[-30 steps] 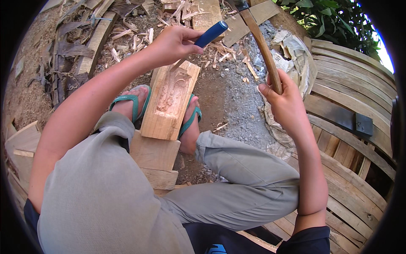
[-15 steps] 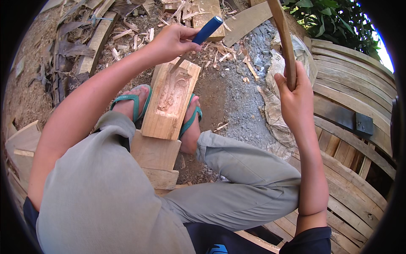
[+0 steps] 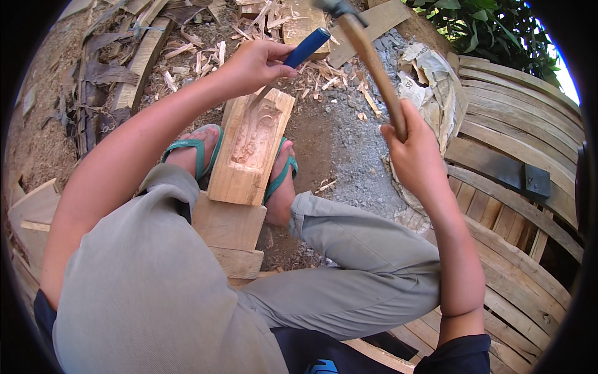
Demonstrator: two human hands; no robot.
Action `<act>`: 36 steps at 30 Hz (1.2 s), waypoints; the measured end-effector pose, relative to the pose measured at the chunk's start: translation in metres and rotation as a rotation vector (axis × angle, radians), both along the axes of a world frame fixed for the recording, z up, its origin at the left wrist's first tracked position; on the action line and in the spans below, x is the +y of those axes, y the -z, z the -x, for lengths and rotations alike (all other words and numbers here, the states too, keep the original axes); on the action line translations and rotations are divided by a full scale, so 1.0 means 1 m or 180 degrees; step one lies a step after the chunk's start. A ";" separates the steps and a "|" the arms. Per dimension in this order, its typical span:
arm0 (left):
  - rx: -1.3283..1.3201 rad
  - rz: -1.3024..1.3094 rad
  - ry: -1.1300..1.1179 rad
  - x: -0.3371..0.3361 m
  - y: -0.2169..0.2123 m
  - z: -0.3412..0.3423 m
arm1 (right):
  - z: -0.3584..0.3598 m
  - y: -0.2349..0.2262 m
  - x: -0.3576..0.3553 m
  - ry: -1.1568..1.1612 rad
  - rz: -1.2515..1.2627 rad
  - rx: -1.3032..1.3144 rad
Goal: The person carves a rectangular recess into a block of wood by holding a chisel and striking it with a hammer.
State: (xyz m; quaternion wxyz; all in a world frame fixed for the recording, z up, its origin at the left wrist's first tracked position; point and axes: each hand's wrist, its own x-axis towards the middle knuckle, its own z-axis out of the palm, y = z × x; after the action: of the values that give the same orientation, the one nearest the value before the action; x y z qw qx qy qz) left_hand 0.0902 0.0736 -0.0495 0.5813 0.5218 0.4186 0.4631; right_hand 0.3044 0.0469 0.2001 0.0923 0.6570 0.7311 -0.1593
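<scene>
My left hand (image 3: pixel 252 64) grips a chisel with a blue handle (image 3: pixel 306 47), its blade set against the far end of a wooden block (image 3: pixel 249 149) with a carved hollow in its face. The block leans between my two feet in green sandals (image 3: pixel 194 149). My right hand (image 3: pixel 414 149) holds the wooden handle of a hammer (image 3: pixel 374 62), raised over the ground to the right of the chisel, its head near the top edge of the view.
Wood chips and offcuts (image 3: pixel 205 50) litter the dirt ahead. Thicker wooden blocks (image 3: pixel 229 227) lie under the carved one. Curved wooden slats (image 3: pixel 517 124) form a stack on the right, with a crumpled sack (image 3: pixel 436 75) beside it. Green leaves (image 3: pixel 498 25) at top right.
The hammer swung upright, then tilted back to the left toward the chisel handle. My left hand and the chisel stayed on the block.
</scene>
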 end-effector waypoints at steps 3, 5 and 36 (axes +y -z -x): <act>-0.0007 0.0007 -0.0057 -0.001 0.001 -0.005 | -0.004 0.000 0.001 -0.0045 0.0344 -0.0135; 0.0035 0.0016 -0.0120 -0.004 -0.003 -0.006 | -0.001 -0.005 0.003 0.0080 0.0238 0.0047; 0.0297 -0.0172 -0.0372 -0.005 -0.014 0.002 | -0.007 0.003 0.007 0.0275 0.0162 0.0530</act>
State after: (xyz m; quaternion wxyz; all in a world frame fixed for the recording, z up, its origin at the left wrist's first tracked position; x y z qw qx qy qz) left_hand 0.0883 0.0689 -0.0352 0.5189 0.5331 0.4623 0.4826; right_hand 0.3118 0.0542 0.1972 0.0409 0.6698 0.7029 -0.2358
